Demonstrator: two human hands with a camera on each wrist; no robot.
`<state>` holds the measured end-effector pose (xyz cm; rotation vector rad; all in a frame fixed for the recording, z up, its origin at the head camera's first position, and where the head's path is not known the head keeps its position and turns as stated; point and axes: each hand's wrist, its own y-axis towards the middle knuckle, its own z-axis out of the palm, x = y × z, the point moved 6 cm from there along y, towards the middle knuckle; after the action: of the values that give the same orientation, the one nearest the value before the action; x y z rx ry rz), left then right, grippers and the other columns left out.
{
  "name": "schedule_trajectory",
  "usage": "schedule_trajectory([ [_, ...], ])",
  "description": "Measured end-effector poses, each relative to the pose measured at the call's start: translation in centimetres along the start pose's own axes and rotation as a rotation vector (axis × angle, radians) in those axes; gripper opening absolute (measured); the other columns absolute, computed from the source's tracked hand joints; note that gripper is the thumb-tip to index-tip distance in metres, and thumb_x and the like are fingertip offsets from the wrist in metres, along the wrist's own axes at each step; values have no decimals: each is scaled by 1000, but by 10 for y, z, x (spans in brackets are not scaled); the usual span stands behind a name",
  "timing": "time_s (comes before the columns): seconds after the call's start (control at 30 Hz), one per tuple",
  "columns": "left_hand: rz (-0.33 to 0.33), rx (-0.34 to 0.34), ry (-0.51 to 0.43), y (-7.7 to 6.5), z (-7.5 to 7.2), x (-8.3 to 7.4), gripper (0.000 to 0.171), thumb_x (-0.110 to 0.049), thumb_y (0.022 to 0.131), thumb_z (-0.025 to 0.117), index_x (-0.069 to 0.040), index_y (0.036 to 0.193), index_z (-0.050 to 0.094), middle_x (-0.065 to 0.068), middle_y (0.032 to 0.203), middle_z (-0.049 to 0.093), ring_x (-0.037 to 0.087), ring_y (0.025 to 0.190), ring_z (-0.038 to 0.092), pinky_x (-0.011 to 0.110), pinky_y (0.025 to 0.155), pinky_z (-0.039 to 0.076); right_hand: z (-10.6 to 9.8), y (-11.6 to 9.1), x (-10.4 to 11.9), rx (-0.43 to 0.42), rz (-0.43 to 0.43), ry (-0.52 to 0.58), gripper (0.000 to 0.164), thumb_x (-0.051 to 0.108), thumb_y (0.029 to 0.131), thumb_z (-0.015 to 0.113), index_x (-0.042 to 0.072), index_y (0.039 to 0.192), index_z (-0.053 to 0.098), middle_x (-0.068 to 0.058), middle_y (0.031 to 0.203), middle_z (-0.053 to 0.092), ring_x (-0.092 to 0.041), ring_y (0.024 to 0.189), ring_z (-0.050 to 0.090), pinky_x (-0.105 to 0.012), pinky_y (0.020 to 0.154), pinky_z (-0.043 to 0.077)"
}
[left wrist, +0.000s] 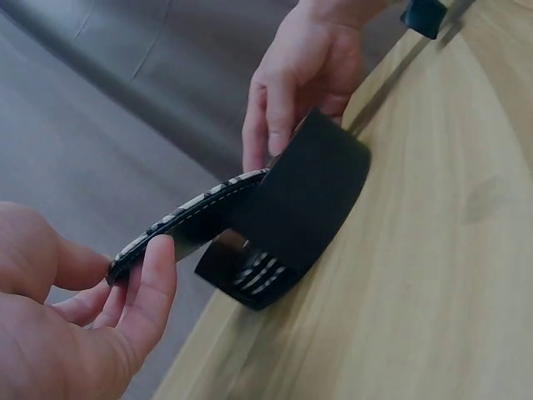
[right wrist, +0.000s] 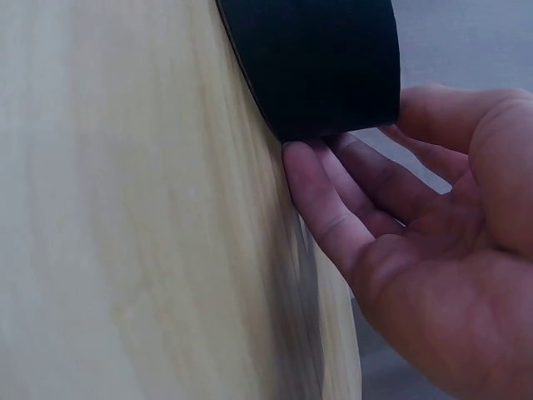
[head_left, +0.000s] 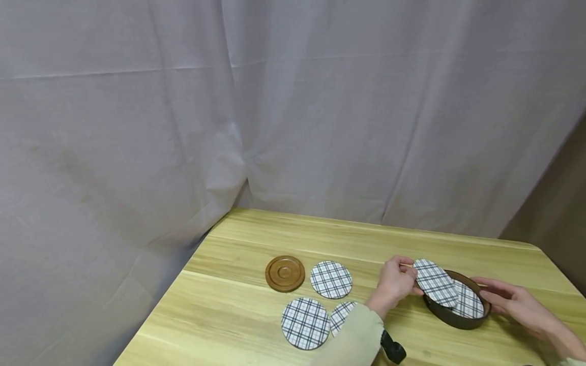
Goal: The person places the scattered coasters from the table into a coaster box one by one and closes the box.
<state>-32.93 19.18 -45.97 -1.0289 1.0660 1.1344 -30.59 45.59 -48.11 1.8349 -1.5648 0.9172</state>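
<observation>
My left hand [head_left: 397, 280] pinches the edge of a round plaid coaster [head_left: 436, 282], thumb on one face and fingers on the other. This coaster is tilted, its far side over the opening of a dark round holder [head_left: 458, 321]. Inside the holder lies another plaid coaster [head_left: 468, 300], partly covered by the tilted one. On the holder's right side, my right hand [head_left: 519, 304] grips the wall with thumb and fingers. The right wrist view shows those fingers [right wrist: 325, 200] against the dark outer wall [right wrist: 321, 67]. In the left wrist view, the held coaster [left wrist: 187, 212] shows a dark stitched edge.
Left of the holder, plaid coasters [head_left: 331, 279] [head_left: 305, 324] lie flat on the wooden table [head_left: 220, 305]. A further coaster [head_left: 341, 315] is partly hidden by the left sleeve [head_left: 357, 338]. Beside them lies a brown wooden disc [head_left: 285, 273]. Grey curtain [head_left: 320, 127] hangs behind the table.
</observation>
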Motion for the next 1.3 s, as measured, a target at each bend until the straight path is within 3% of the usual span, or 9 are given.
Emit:
schedule_trajectory([
  [0.27, 14, 35, -34, -7, 13, 5, 18, 7, 92, 57, -8, 104, 60, 4, 84, 53, 15, 58, 51, 34, 53, 58, -1, -1, -1, -3, -16, 0, 47, 21, 101, 55, 1, 142, 46, 37, 106, 56, 13, 96, 56, -15, 74, 51],
  [0.53, -17, 68, -52, -13, 23, 10, 27, 14, 90, 53, -1, 110, 63, 7, 84, 55, 16, 64, 54, 34, 58, 60, -1, -1, 1, -3, -37, 30, 46, 20, 101, 55, -1, 142, 46, 34, 107, 60, 10, 95, 59, -17, 74, 54],
  [0.77, -4, 116, 101, -16, 26, 9, 35, 10, 89, 56, 0, 122, 64, -1, 79, 57, 10, 63, 58, 25, 59, 59, 1, 1, -2, 21, -42, 117, 41, 16, 102, 53, 3, 140, 50, 34, 108, 59, 9, 96, 60, -17, 75, 55],
  [1.0, 16, 212, 348, -16, 25, 11, 38, -4, 93, 62, -8, 130, 62, -4, 89, 63, 6, 57, 54, 22, 57, 56, 1, 1, 0, 1, -33, 55, 43, 18, 102, 54, 1, 141, 48, 33, 106, 61, 7, 93, 60, -18, 73, 53],
  [1.13, -7, 212, 320, -15, 21, 12, 34, -7, 94, 60, -6, 128, 63, -4, 80, 59, 7, 59, 53, 30, 62, 59, 2, 0, 2, 5, -54, 53, 42, 16, 102, 53, 1, 141, 49, 30, 107, 63, 7, 93, 60, -18, 73, 53],
  [1.3, 21, 183, 231, -8, 9, 0, 22, -9, 96, 57, -8, 116, 66, -6, 82, 57, 10, 69, 59, 38, 68, 60, 1, 0, 1, 17, -63, 94, 39, 13, 102, 52, 6, 140, 52, 29, 107, 63, 6, 93, 61, -18, 73, 54],
])
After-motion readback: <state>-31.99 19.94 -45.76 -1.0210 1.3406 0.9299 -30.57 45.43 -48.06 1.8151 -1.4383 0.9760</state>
